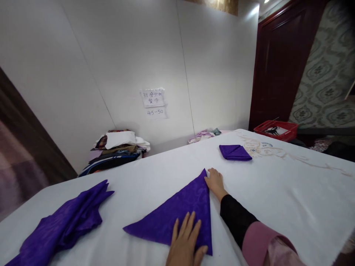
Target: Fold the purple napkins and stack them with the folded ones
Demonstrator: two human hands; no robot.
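A flat triangle of shiny purple patterned cloth lies on a large surface covered with white cloth, one point aimed toward the wall, another toward the left and the third near the front edge of the view. The left hand rests on the triangle's lower right part, palm down, fingers spread and extended, gripping nothing. The right hand, its arm in a black sleeve with a wide pink cuff further up, is at the triangle's far point, fingers loosely bent; whether it pinches the fabric there, I cannot tell. To the left, apart from the triangle, a crumpled heap of purple cloth lies in loose folds. Beyond the right hand sits a compact folded purple cloth, near tan scrolling embroidery on the white cover. Behind the surface, a stack of mixed folded fabrics stands close to a pale panelled wall bearing handwritten paper signs. A red plastic basket is at the far right, before a dark red wooden door.
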